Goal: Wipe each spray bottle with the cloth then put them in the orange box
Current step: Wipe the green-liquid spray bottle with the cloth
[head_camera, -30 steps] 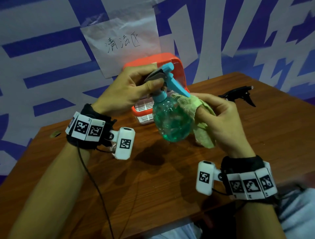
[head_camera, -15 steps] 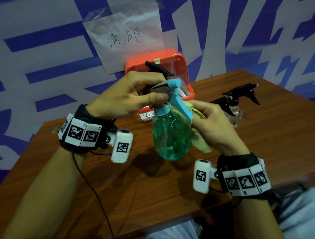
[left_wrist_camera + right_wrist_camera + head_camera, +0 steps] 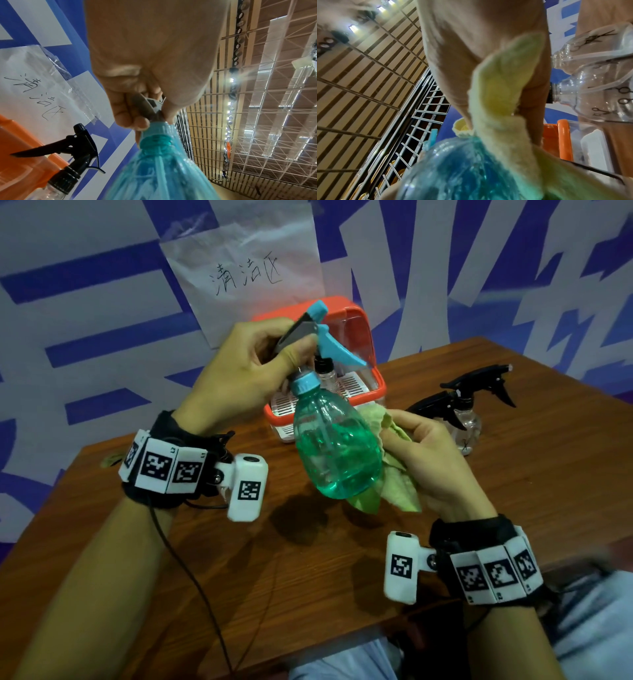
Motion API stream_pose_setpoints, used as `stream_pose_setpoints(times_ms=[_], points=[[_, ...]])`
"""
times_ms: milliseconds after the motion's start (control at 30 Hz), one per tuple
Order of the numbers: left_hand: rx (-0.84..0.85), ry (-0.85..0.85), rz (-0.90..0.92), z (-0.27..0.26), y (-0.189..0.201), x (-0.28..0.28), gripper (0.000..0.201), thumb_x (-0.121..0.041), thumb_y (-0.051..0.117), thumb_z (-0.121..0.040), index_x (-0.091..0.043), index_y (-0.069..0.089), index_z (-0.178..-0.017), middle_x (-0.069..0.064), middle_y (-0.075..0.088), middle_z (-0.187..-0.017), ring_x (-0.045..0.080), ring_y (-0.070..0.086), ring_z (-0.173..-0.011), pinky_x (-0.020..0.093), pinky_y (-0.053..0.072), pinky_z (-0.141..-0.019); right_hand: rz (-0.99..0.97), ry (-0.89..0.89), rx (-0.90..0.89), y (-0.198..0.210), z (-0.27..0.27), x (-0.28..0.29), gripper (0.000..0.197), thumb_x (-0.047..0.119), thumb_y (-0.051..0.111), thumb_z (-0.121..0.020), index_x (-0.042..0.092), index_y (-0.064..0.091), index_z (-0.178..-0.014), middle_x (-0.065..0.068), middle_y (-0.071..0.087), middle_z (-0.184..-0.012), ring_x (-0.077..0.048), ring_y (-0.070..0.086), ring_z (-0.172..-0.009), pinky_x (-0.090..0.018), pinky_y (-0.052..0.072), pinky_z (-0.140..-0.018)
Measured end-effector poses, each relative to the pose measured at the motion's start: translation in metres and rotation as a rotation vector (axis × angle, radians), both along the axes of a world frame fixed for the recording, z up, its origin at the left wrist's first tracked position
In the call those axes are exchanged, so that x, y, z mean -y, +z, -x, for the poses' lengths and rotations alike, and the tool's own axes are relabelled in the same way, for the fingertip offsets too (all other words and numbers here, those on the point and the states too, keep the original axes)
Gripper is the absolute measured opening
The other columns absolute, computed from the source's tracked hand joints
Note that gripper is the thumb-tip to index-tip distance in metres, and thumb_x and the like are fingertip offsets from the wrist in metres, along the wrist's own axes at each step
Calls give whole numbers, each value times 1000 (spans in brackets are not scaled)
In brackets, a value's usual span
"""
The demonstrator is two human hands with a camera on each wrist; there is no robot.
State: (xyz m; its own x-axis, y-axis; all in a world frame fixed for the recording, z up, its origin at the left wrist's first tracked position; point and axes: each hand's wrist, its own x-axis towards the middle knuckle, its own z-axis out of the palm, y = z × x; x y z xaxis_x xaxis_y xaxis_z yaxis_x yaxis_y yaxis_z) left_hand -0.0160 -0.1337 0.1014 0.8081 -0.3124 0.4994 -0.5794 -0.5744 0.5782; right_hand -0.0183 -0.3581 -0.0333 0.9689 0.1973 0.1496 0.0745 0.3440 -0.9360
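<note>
A teal spray bottle (image 3: 337, 446) with a light-blue trigger head hangs above the table. My left hand (image 3: 253, 368) grips its spray head; in the left wrist view the fingers (image 3: 123, 116) curl round the head above the teal spray bottle (image 3: 163, 169). My right hand (image 3: 435, 460) holds a yellow-green cloth (image 3: 397, 484) against the bottle's right side, and the cloth (image 3: 501, 102) lies over the teal spray bottle (image 3: 453, 173). The orange box (image 3: 373, 392) stands behind, with a black-capped clear bottle (image 3: 325, 373) inside. Another clear spray bottle (image 3: 467, 422) stands at the right.
A paper sign (image 3: 246, 275) with handwriting is taped to the blue-and-white wall behind the box. The wooden table (image 3: 308, 559) has bare surface in front of the hands. A black cable (image 3: 191, 577) runs from my left wrist toward the table's near edge.
The teal bottle has turned more upright, its spray head now raised in front of the box. My right hand with the cloth has slid down the bottle's right side.
</note>
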Motion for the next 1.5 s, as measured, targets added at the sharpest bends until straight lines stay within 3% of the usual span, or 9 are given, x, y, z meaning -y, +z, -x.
stream_pose_setpoints(times_ms=[100, 233, 367, 733, 967, 1067, 1133, 1233, 1500], points=[[-16, 88, 60, -3, -2, 1, 25, -27, 59, -105, -8, 72, -97, 8, 67, -79, 8, 56, -61, 32, 48, -60, 16, -34, 1, 5, 3, 6, 23, -2, 64, -100, 9, 78, -114, -10, 82, -98, -18, 79, -79, -31, 63, -65], [-10, 269, 64, -11, -10, -2, 43, -46, 66, -96, -5, 75, -85, 18, 69, -71, 31, 59, -55, 48, 53, -55, 126, -117, 113, 18, 10, 12, 27, -4, 64, -98, 14, 80, -112, -8, 83, -101, -22, 79, -88, -36, 64, -74], [22, 404, -110, -14, -26, 9, 38, -40, 70, -94, -12, 71, -68, -5, 64, -56, 4, 51, -44, 27, 40, -47, 79, -268, 241, 28, 16, 13, 24, -2, 66, -99, 14, 79, -112, -5, 83, -101, -16, 78, -91, -30, 64, -75], [-75, 528, -410, -19, -67, 33, 41, -37, 71, -86, -5, 64, -61, 12, 62, -60, 31, 64, -60, 38, 50, -50, 147, -399, 270, 13, 9, 4, 31, 1, 68, -97, 29, 78, -104, 8, 82, -96, -13, 78, -95, -30, 63, -82], [-66, 448, -417, -16, -61, 27, 60, -50, 57, -100, -7, 67, -58, 6, 62, -49, 15, 62, -50, 39, 56, -56, 247, -397, 230, 2, 6, 2, 25, 3, 68, -97, 17, 80, -114, 2, 81, -105, -14, 77, -101, -40, 63, -90], [77, 322, -439, -10, -45, 14, 14, -23, 59, -102, -17, 72, -100, -3, 73, -84, 11, 68, -77, 41, 60, -76, 286, -394, 214, 0, 3, 4, 26, 3, 68, -96, 16, 80, -115, 3, 81, -106, -13, 77, -101, -40, 63, -91], [160, 144, -637, -7, -33, 4, 48, -2, 65, -92, -24, 62, -134, -5, 68, -127, 16, 64, -114, 40, 56, -97, 305, -388, 213, 0, 1, 4, 27, 3, 68, -95, 17, 81, -114, 4, 81, -105, -13, 76, -101, -42, 63, -92], [135, -89, -889, -9, -25, -4, 55, -11, 78, -86, -31, 65, -136, -12, 58, -149, 14, 49, -141, 42, 47, -110, 304, -390, 226, 1, -1, 2, 25, 5, 69, -95, 18, 81, -112, 4, 81, -104, -14, 76, -102, -45, 62, -93], [102, -55, -871, -26, -35, -1, 45, -62, 59, -92, -21, 77, -92, -7, 73, -78, 9, 64, -67, 39, 54, -65, 316, -383, 200, 0, -3, 4, 27, 3, 68, -95, 18, 81, -113, 4, 81, -104, -14, 76, -102, -48, 62, -93]])
